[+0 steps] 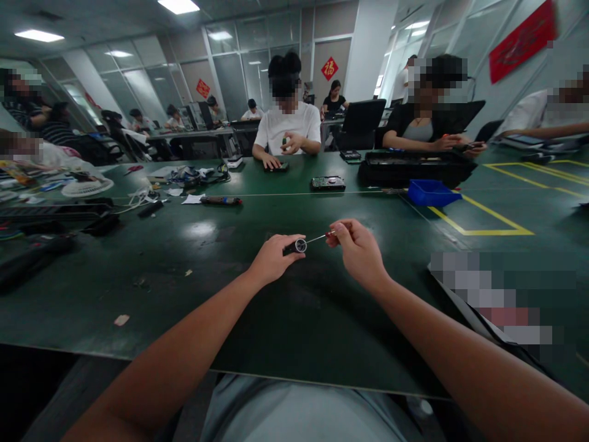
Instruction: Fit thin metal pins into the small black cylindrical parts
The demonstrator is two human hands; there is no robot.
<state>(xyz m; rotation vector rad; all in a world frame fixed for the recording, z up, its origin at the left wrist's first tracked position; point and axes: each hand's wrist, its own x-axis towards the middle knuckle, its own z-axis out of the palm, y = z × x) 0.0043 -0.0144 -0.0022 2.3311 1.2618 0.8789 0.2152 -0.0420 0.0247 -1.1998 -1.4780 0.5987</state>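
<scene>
My left hand [272, 258] pinches a small round metal part [300, 245] just above the dark green table [184, 288]. My right hand [356, 248] grips a thin screwdriver [322, 237] with a reddish handle. Its metal tip points left and meets the round part. Both hands hover close together near the table's middle, a little in front of me.
A blue bin [430, 193] and a black case [414, 167] lie at the back right, inside yellow floor-style tape lines [488, 215]. A hard drive [327, 183], a pen-like tool [221, 200], cables and clutter [184, 178] lie further back. Several people sit across the table.
</scene>
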